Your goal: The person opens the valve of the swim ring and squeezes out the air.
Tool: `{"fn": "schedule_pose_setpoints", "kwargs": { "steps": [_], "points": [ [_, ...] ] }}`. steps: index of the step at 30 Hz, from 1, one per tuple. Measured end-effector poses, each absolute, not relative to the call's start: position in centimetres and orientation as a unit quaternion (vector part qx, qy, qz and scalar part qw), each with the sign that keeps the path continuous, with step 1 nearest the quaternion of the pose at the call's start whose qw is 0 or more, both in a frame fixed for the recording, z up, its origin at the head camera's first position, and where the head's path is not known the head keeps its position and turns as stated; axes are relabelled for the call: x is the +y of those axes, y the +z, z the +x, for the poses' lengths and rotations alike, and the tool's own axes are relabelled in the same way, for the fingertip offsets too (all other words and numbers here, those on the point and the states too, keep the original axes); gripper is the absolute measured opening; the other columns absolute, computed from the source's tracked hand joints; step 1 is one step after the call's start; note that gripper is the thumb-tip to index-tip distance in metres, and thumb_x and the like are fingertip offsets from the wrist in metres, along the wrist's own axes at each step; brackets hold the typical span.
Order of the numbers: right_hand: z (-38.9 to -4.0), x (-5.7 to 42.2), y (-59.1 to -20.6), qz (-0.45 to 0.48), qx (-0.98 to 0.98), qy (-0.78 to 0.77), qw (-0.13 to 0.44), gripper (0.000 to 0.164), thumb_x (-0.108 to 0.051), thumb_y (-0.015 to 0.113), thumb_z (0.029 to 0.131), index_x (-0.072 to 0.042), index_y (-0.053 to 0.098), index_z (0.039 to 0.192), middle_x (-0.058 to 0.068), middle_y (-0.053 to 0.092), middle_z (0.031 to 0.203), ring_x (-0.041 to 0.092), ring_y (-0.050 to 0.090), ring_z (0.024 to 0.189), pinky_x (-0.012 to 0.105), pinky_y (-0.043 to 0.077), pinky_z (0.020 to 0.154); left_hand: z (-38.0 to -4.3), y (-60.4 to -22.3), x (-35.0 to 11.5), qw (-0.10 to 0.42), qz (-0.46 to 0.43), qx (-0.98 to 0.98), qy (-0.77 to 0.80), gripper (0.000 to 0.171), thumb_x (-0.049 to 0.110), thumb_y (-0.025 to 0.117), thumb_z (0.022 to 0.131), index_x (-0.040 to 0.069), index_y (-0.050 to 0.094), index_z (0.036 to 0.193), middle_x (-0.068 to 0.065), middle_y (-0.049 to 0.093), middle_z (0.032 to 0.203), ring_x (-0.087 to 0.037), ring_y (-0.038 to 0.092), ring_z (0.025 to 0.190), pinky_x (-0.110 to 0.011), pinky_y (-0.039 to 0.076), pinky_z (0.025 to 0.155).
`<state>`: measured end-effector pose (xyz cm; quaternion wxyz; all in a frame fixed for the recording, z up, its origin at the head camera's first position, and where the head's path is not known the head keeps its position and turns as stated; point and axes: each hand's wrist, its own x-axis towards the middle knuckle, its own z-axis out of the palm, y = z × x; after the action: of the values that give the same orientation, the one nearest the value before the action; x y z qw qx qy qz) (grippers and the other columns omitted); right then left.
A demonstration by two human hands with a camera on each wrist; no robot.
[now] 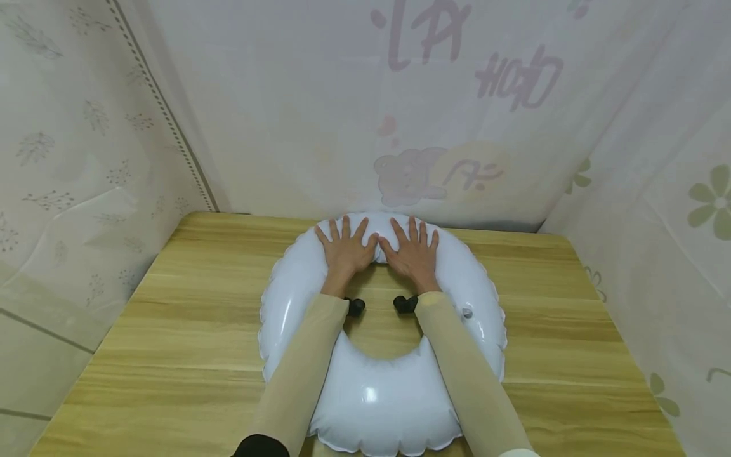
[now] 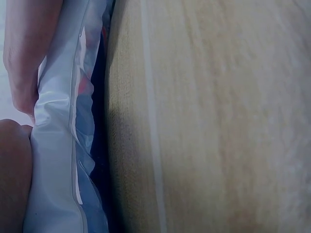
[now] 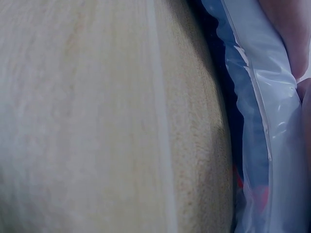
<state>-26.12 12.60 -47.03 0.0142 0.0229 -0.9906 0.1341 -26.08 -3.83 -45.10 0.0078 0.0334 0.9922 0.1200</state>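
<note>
A white inflated swim ring (image 1: 377, 393) lies flat on the wooden table, its inner seam showing in the left wrist view as a pale vinyl wall (image 2: 53, 160). My left hand (image 1: 347, 251) rests on the far part of the ring with fingers spread. Beside it my right hand (image 1: 412, 254) presses the same far part, also with spread fingers, the two thumbs nearly meeting. On the ring's right side sits a small clear valve (image 1: 467, 313). The right wrist view shows the ring's inner wall (image 3: 282, 131) and part of the hands at the edge.
The wooden table (image 1: 188, 330) extends around the ring on both sides. Behind it hangs a pale printed curtain (image 1: 285, 114), with more patterned cloth (image 1: 657, 209) at the right and left. Black wrist camera mounts (image 1: 355, 308) jut into the ring's hole.
</note>
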Motion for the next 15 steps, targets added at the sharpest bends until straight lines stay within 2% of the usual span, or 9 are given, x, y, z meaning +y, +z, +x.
{"fn": "schedule_pose_setpoints", "kwargs": {
  "steps": [15],
  "points": [
    [-26.0, 12.49, -46.91, 0.023, -0.991, 0.133, -0.003, 0.078, -0.08, 0.016, 0.097, -0.039, 0.016, 0.164, 0.012, 0.004, 0.174, 0.04, 0.003, 0.161, 0.066, -0.003, 0.126, -26.01, -45.08, -3.73, 0.015, 0.033, 0.993, 0.11, 0.063, 0.061, 0.019, 0.107, 0.035, 0.025, 0.163, -0.015, 0.016, 0.172, -0.047, 0.009, 0.158, -0.074, -0.006, 0.121]
  ]
}}
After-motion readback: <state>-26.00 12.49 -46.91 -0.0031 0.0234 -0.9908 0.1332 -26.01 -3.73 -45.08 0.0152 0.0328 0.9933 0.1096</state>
